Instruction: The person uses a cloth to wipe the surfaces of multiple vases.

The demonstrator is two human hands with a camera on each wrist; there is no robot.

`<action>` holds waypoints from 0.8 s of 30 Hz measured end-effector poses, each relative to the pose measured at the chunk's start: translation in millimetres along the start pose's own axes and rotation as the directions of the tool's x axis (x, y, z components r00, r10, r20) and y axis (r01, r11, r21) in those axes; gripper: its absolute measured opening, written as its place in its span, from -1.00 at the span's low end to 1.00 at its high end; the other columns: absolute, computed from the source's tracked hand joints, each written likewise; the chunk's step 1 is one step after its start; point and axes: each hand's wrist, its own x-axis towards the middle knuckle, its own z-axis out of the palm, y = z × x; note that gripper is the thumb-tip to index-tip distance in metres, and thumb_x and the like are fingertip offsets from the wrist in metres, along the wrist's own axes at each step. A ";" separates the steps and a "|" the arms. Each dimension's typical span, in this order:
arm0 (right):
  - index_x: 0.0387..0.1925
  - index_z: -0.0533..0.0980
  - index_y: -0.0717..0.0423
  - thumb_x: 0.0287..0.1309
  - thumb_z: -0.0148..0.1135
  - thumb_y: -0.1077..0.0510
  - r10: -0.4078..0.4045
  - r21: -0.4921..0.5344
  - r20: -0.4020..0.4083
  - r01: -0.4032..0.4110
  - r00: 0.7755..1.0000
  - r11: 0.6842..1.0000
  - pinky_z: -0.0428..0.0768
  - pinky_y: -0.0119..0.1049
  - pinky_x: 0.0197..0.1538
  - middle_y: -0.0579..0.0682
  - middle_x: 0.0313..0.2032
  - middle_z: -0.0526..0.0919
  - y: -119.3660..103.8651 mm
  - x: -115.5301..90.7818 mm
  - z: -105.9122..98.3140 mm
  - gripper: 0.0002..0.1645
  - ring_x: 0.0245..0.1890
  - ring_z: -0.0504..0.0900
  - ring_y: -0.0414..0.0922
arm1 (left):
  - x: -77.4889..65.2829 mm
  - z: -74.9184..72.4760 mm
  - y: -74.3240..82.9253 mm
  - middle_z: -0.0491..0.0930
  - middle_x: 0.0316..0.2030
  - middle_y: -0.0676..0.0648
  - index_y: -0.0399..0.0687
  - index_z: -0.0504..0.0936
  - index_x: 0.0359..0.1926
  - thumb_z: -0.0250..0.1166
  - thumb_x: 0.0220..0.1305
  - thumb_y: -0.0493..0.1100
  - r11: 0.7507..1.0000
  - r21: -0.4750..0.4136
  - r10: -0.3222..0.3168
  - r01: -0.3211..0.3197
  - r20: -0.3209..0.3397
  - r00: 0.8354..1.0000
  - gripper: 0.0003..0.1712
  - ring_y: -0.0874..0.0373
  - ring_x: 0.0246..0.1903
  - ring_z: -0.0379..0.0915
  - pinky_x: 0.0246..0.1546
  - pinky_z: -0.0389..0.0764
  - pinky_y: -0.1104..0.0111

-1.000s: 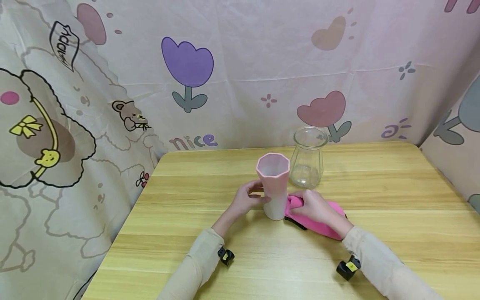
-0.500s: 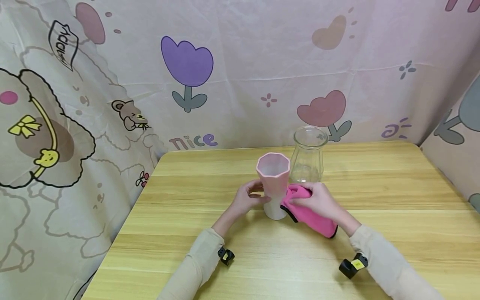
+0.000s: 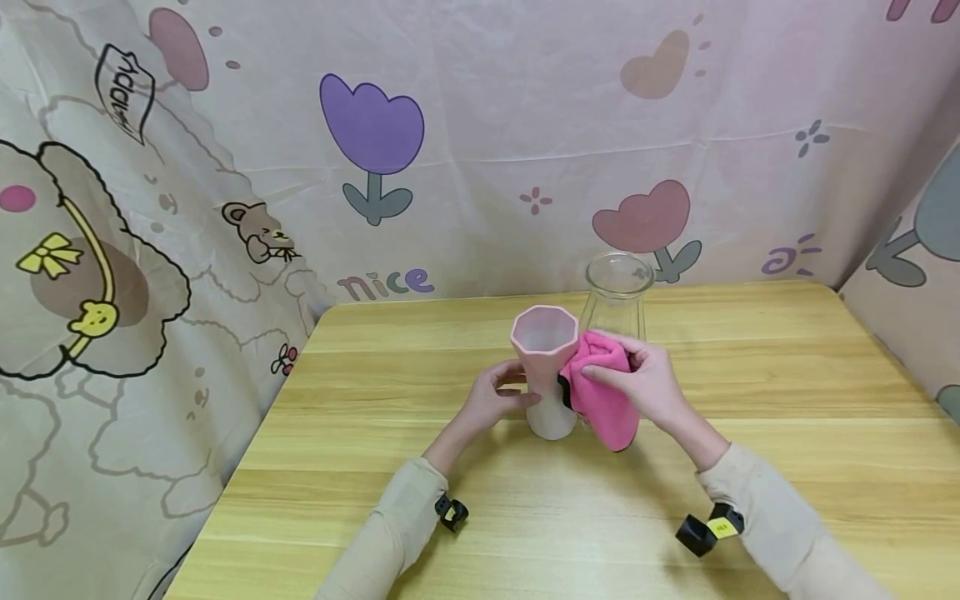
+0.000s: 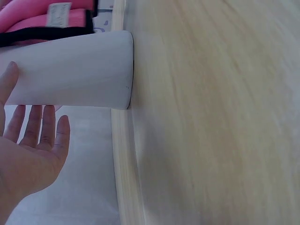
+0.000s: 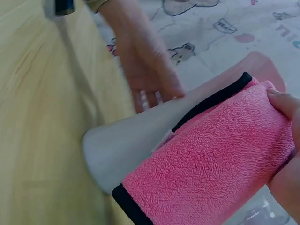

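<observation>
A tall vase, pink at its eight-sided rim and fading to white below, stands upright on the wooden table. My left hand steadies it from the left, thumb at the near side and fingers round the back. In the left wrist view the thumb touches the white wall and the fingertips lie along its far edge. My right hand grips a folded pink cloth with black edging, thumb on top. The cloth lies against the vase's right side, below the rim, covering part of it in the right wrist view.
Close behind the cloth stands a clear glass vase with a flared rim, its lower part hidden. The wooden table ends at a printed curtain at the back. Black cameras sit on both wrists.
My right hand has lifted the pink cloth off the table and moved it up along the vase's right side. The left hand and the vase have stayed in place.
</observation>
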 end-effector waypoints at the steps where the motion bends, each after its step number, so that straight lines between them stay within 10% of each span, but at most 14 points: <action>1: 0.04 0.45 0.33 -0.11 0.37 0.32 -0.009 0.011 -0.008 0.009 1.000 1.000 0.54 -0.54 -0.14 -0.14 -0.09 0.62 -3.0 0.7 -0.4 -0.41 -0.17 0.56 -0.41 | -0.2 -0.1 0.5 0.46 0.01 -0.34 -0.37 0.42 0.09 0.30 0.00 -0.42 1.000 0.001 -0.002 0.002 0.001 1.000 -0.45 -0.17 0.01 0.37 0.06 0.42 0.04; 16: 0.07 0.47 0.18 -0.07 0.33 0.34 0.024 0.093 -0.105 -0.014 0.994 0.996 0.57 -0.55 -0.24 -0.35 -0.20 0.64 -8.7 -6.0 -23.7 -0.44 -0.25 0.60 -0.35 | 1.6 11.8 -15.9 0.43 0.02 -0.13 -0.16 0.32 0.16 0.44 -0.08 -0.14 0.982 0.189 0.024 -0.008 -0.086 0.996 -0.25 0.02 -0.02 0.39 -0.01 0.49 0.20; 24: 0.04 0.50 0.14 -0.08 0.32 0.38 0.042 0.142 -0.128 -0.024 0.991 0.990 0.57 -0.56 -0.29 -0.34 -0.22 0.65 2.0 -13.5 -34.7 -0.46 -0.27 0.61 -0.36 | -2.1 45.8 -5.9 0.44 -0.19 0.06 -0.03 0.38 -0.03 0.51 -0.39 0.23 0.902 0.414 0.079 0.123 -0.438 0.895 -0.13 0.08 -0.17 0.39 -0.25 0.44 0.34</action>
